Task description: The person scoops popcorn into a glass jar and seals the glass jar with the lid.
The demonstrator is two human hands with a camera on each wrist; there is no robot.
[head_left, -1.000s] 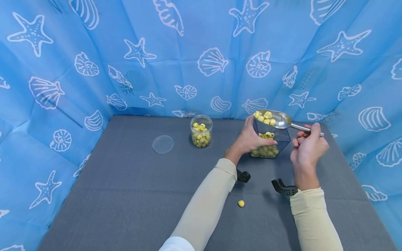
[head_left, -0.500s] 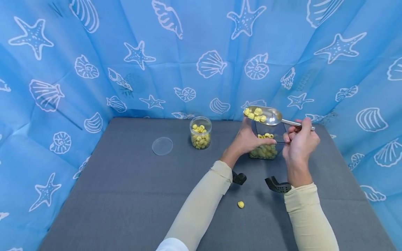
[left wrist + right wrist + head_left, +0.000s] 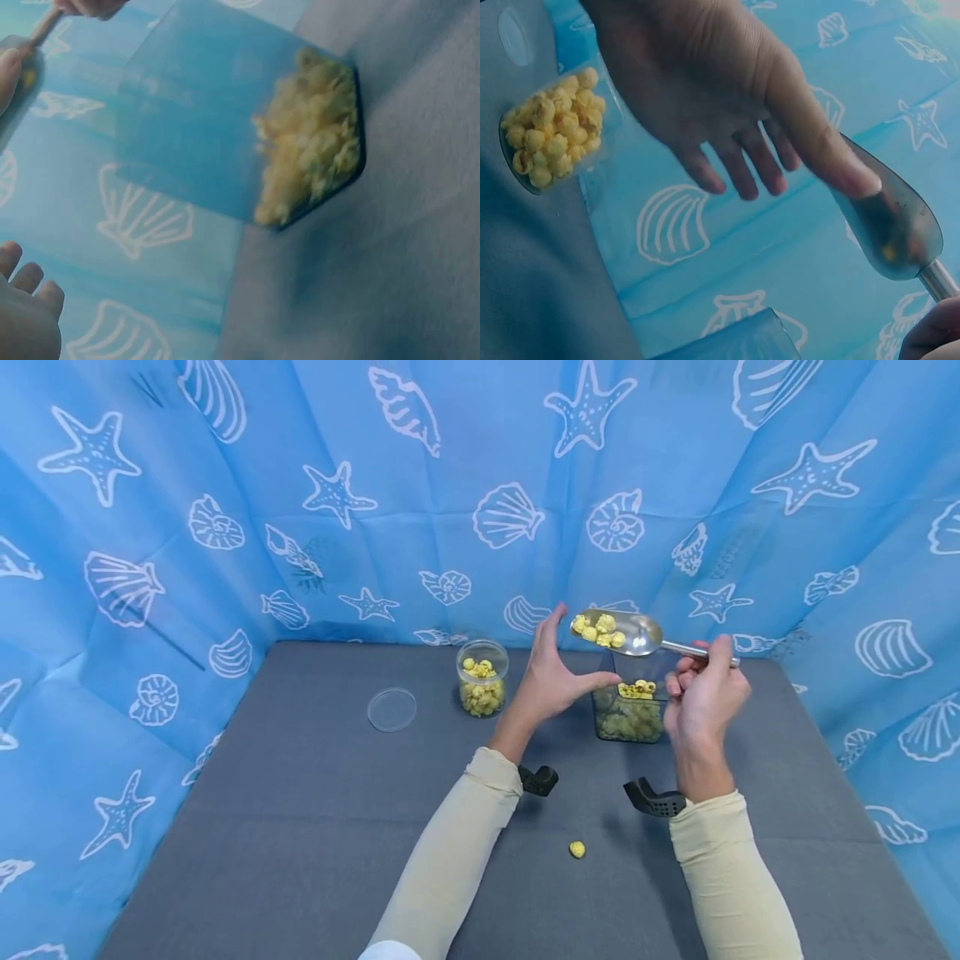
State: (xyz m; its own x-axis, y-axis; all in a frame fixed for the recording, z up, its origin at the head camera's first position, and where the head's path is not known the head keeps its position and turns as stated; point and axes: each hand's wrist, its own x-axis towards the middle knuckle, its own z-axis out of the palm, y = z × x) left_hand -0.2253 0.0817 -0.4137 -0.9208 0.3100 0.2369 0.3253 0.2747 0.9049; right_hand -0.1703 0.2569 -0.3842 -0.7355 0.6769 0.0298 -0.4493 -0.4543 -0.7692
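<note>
My right hand (image 3: 705,697) grips the handle of a metal scoop (image 3: 641,635), which carries several yellow popcorn pieces (image 3: 604,628). The scoop is held level above a clear square container (image 3: 628,727), partly filled with popcorn. Left of that container, my left hand (image 3: 551,681) is spread with thumb and fingers apart, holding nothing. In the left wrist view the container (image 3: 187,112) stands apart from the left fingers (image 3: 28,277). The right wrist view shows the left hand (image 3: 712,82) in front of the scoop (image 3: 892,217).
A round clear jar (image 3: 482,681) of popcorn stands left of the hands, with a clear round lid (image 3: 392,709) lying beside it. One loose popcorn piece (image 3: 577,849) lies on the grey table (image 3: 300,827). A blue shell-print curtain (image 3: 450,485) hangs behind the table.
My left hand has let go of the square container and moved left. My right hand has shifted the loaded scoop to the left above the container.
</note>
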